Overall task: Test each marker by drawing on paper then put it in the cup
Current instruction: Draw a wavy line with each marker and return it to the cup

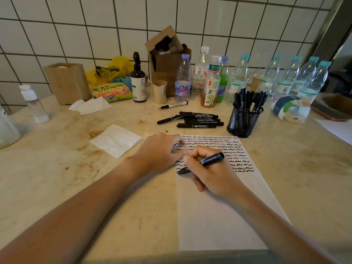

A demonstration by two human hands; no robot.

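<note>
A black marker is gripped in the right hand, fingers curled round its barrel, its tip set on the paper at the left end of the lowest row of squiggles. The capped rear end is tilted up and to the right. The left hand is laid flat on the paper's upper left corner, fingers straight and pressing down, nothing held. One sheet of paper is seen, its upper part filled with rows of black wavy marks, its lower part blank.

Beyond the paper, a loose pile of black markers lies on the counter; about six can be made out, though the exact count cannot be told. One more, a white marker, lies apart behind the pile. To the right of the pile, just beside the paper's top right corner, one black mesh cup stands upright, holding many markers, too crowded to count.

One folded napkin lies left of the left hand. Along the tiled wall roughly ten plastic bottles are lined up, with one brown spray bottle, one paper cup and one open cardboard box.
</note>
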